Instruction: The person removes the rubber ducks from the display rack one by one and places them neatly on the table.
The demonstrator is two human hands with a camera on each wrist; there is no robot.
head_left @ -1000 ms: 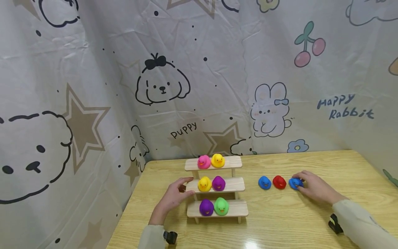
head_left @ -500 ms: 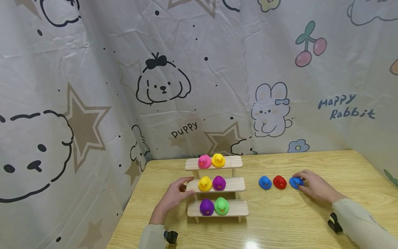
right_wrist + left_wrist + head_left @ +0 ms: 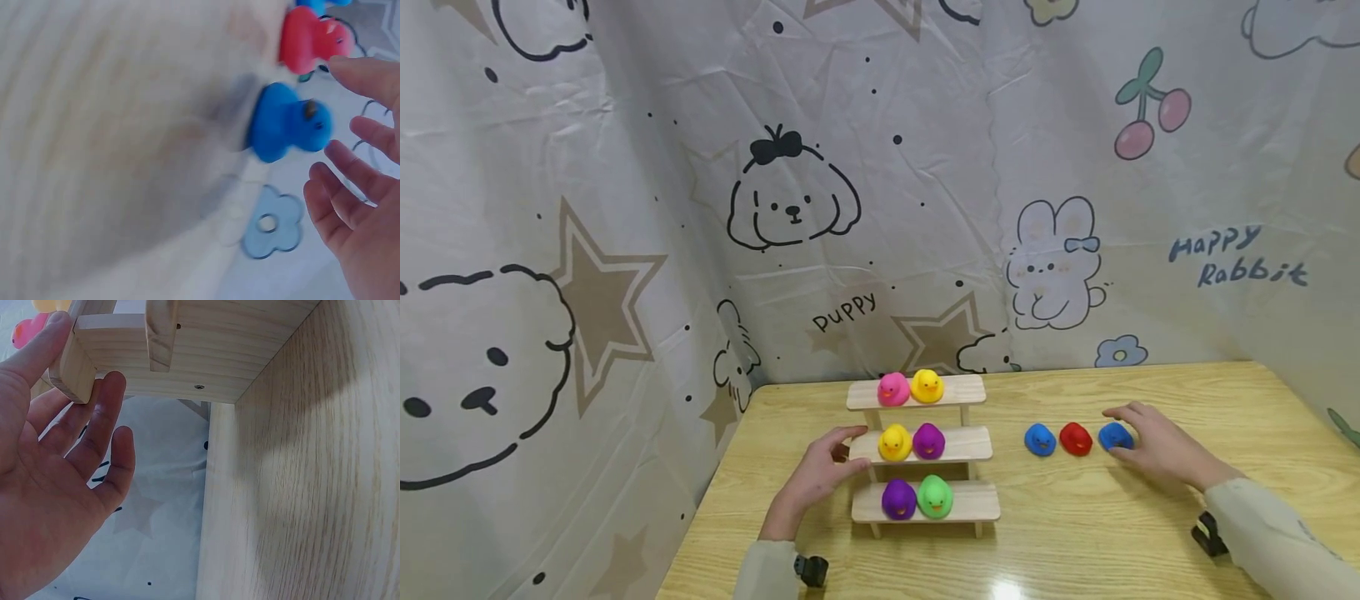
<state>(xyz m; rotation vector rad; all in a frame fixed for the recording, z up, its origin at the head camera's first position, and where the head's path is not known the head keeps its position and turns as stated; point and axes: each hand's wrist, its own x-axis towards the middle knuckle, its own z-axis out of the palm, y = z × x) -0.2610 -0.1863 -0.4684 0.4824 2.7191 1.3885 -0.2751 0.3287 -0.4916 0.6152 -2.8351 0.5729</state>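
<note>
My left hand grips the left end of the middle board of a three-tier wooden shelf. In the left wrist view, the thumb and fingers of that hand lie on either side of the board end. My right hand is beside the rightmost blue duck, thumb and fingers apart. The right wrist view has this hand relaxed, clear of the blue duck. Left of that duck, a red duck and another blue duck stand in a row.
The shelf carries a pink duck and a yellow duck on top, yellow and purple in the middle, purple and green below. Behind the table hangs a printed curtain.
The fingers of my right hand have spread and come off the rightmost blue duck, which stays in its place. My left hand has not moved on the shelf.
</note>
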